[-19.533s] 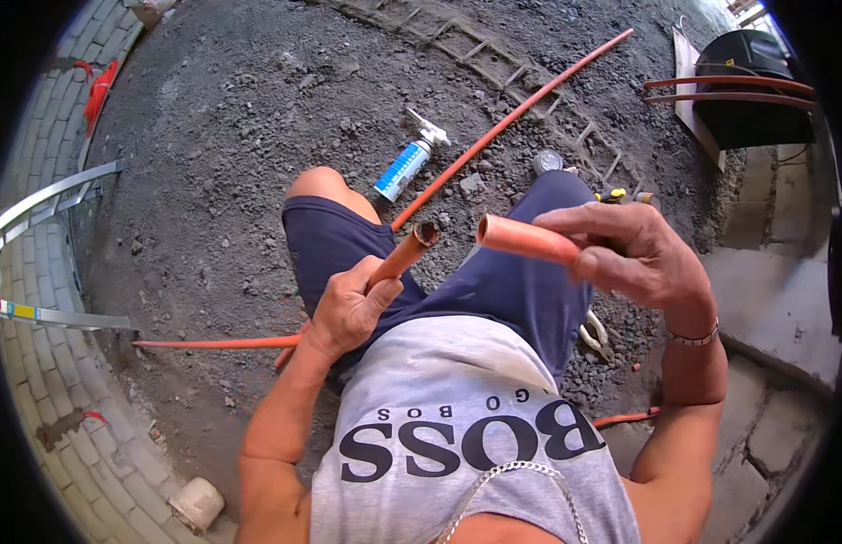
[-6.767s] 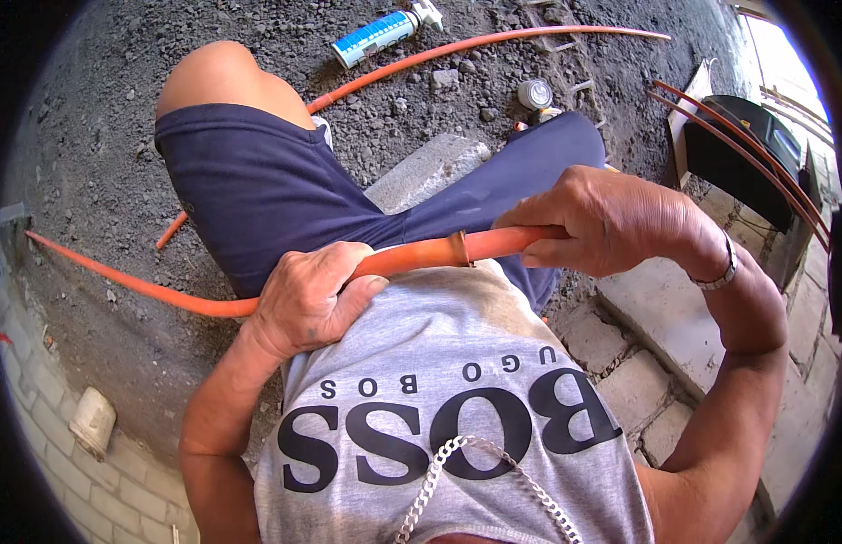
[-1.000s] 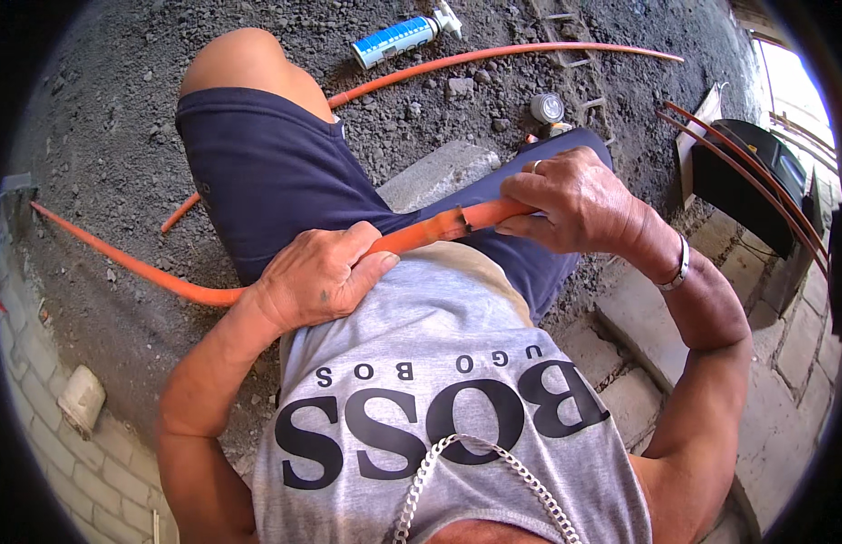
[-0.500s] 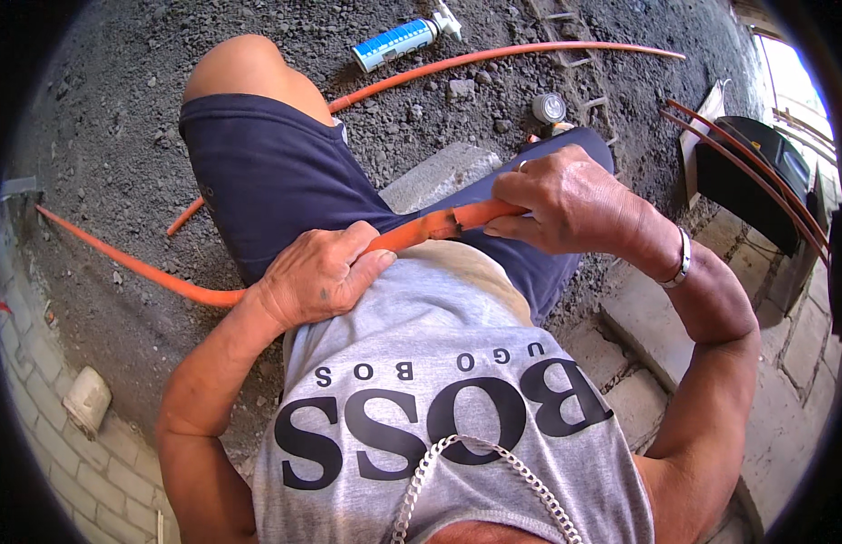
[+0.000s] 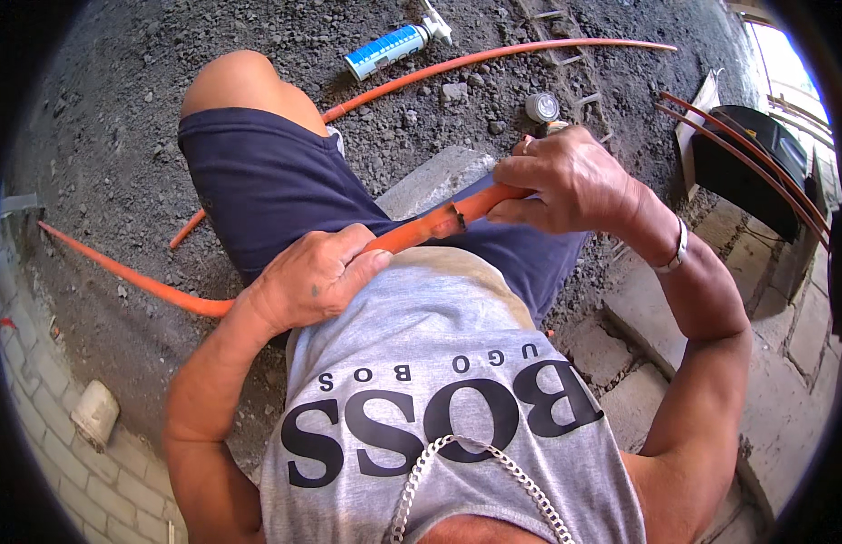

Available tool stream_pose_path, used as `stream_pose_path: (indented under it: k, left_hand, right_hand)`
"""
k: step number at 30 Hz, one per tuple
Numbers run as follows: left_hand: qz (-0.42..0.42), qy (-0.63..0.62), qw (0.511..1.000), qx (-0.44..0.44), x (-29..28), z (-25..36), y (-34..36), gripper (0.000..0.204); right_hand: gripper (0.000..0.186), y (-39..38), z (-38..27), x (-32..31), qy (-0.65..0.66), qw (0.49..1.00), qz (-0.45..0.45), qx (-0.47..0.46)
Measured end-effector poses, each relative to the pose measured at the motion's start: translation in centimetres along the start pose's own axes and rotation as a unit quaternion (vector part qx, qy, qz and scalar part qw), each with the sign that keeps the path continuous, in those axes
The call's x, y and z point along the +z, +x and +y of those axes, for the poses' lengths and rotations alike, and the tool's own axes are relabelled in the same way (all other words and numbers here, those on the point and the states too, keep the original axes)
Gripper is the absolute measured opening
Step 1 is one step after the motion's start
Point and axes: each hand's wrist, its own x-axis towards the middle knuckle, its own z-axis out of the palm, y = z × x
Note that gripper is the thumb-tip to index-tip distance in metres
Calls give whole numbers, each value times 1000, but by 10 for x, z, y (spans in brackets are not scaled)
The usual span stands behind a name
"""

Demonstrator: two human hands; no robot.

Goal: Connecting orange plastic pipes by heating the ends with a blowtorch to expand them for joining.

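Observation:
A long orange plastic pipe (image 5: 412, 237) lies across my lap, its left end reaching out past my left forearm. My left hand (image 5: 314, 279) is wrapped round it, thumb on top. To the right, my right hand (image 5: 566, 184) grips a shorter orange pipe piece (image 5: 486, 202) between thumb and fingers. The two parts meet end to end between my hands at a ragged, dark-edged joint (image 5: 455, 218). Whether one end sits inside the other, I cannot tell.
Another orange pipe (image 5: 502, 54) curves over the gravel beyond my knees, near a blue and white canister (image 5: 384, 53) with a nozzle. A round metal can (image 5: 541, 107) and a concrete block (image 5: 421, 186) are close by. A black tub (image 5: 743, 181) stands right, a whitish bucket (image 5: 94, 412) left.
My right hand has risen slightly, away from my body, with its pipe piece. More of the dark joint edge shows. My left hand keeps its grip.

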Motion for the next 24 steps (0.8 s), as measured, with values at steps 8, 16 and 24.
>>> stream_pose_path:
  k: [8,16,24]
  left_hand:
    - [36,-22,999,11,5,-5,3,27]
    - [39,5,999,23,8,-7,3,25]
    - [31,14,999,9,8,-8,4,26]
  right_hand:
    - [28,-1,-5,1,75,996,-8,46]
    - [30,1,-1,11,46,999,-1,10]
    - [37,14,11,13,204,957,-181,96]
